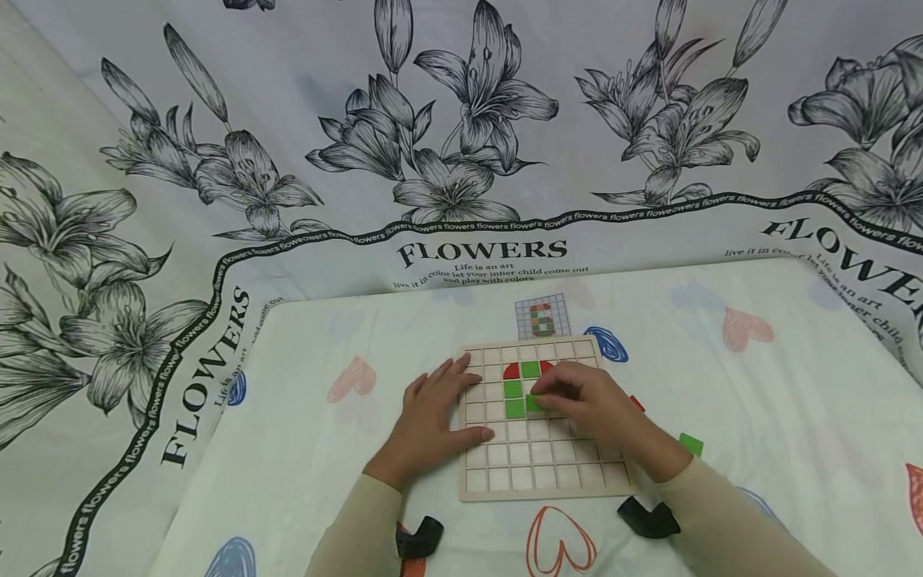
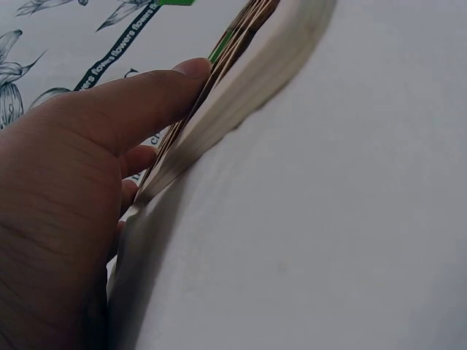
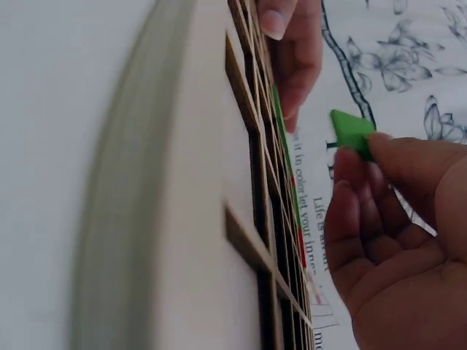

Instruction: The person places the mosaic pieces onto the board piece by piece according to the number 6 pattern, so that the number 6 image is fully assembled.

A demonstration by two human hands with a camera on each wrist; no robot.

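A light wooden grid board (image 1: 519, 478) lies on the cloth. My left hand (image 1: 433, 413) rests on its left edge, fingers fairly straight and the thumb on the frame. My right hand (image 1: 606, 413) pinches a green square tile (image 3: 352, 133) between thumb and fingers. In the right wrist view that tile is held apart from the board's surface. In the head view it overlaps cells near the middle. Placed in the grid are a red rounded tile (image 1: 511, 372), a green tile (image 1: 530, 369) right of it, and two green tiles (image 1: 513, 399) below. Another red tile (image 1: 546, 366) is partly hidden by my right hand.
A small printed card (image 1: 523, 325) with a colored grid pattern lies beyond the board. Right of the board are a loose green tile (image 1: 691, 444) and a red piece (image 1: 638, 403). Black curved objects (image 1: 649, 518) appear near both forearms. A flower-printed curtain (image 1: 469, 144) rises behind.
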